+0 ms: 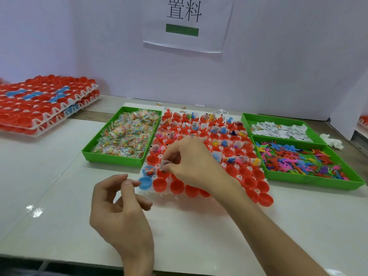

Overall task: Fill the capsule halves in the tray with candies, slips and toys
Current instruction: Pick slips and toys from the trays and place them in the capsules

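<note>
**Status: filling in progress, roughly half complete.**

1. Work piece. The white tray [161, 156] stands on the desk [199, 226] at centre frame, between three green bins.
2. Completed portion. The capsule halves in the upper rows [203, 126] hold candy packets, slips and toys.
3. Remaining portion. The lower rows are mostly empty red halves [159, 185]. The blue half [145, 183] at the tray's lower-left corner is also empty. The half just above it [149, 170] holds candies only.
4. Supply.
   - Candy bin [111, 159], left of the tray: well stocked.
   - Slip bin [274, 118], upper right: stocked.
   - Toy bin [310, 181], right: stocked.
5. Hands.
   - The right hand [191, 162] reaches across the tray and pinches a small pale piece [164, 163], apparently a slip, above the left-hand columns.
   - The left hand [119, 200] hovers over the desk just beside the blue half, fingers loosely curled. No item is visible in it.
6. Other items. A stack of loaded trays [45, 104] lies at the upper left of the frame.
</note>
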A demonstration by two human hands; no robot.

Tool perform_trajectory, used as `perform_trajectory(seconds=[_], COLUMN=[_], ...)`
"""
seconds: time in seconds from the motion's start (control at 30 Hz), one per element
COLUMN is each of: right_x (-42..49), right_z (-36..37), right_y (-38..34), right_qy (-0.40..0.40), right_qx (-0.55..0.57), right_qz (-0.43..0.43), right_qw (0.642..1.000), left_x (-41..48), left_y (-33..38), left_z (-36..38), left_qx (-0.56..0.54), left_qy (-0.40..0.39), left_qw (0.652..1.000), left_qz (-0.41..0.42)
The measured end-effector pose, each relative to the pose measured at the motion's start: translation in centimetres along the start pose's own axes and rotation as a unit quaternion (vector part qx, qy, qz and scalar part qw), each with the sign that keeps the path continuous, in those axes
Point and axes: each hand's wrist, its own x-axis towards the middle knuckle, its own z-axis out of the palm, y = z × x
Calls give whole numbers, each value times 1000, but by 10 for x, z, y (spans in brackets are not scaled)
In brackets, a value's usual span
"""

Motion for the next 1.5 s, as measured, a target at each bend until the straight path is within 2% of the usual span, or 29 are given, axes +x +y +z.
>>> perform_trajectory(seconds=[0.47, 0.7, 0.9, 1.1, 1.23, 1.3, 1.37, 1.43, 1.5], right_x=[4, 7, 6, 5, 0, -9, -20, -30, -38], right_z=[6, 10, 7, 3, -15, -29, -44, -59, -74], right_y=[1, 1, 3, 6, 8, 14, 24, 36, 50], right_qy=[-71, -30, -52, -40, 21, 57, 77, 81, 91], right_qx=[-37, -5, -1, 2, 51, 75, 93, 103, 105], right_qz=[-3, 7, -14, -22, -18, -11, -4, 5, 17], right_qw=[997, 1000, 999, 999, 998, 995, 993, 991, 990], left_x=[1, 0, 0, 1, 24, 53, 90, 128, 161], left_y=[-1, -1, -3, -6, -8, -4, 1, 3, -3], left_z=[0, 1, 1, 1, -3, -5, 2, 20, 47], left_qx=[-10, -10, -11, -16, -22, -2, 69, 191, 327], left_qy=[10, 9, 10, 9, -7, -55, -161, -279, -368], left_qw=[1000, 1000, 1000, 1000, 1000, 998, 984, 939, 866], left_qz=[-17, -18, -12, -5, -18, -14, 18, 63, 92])
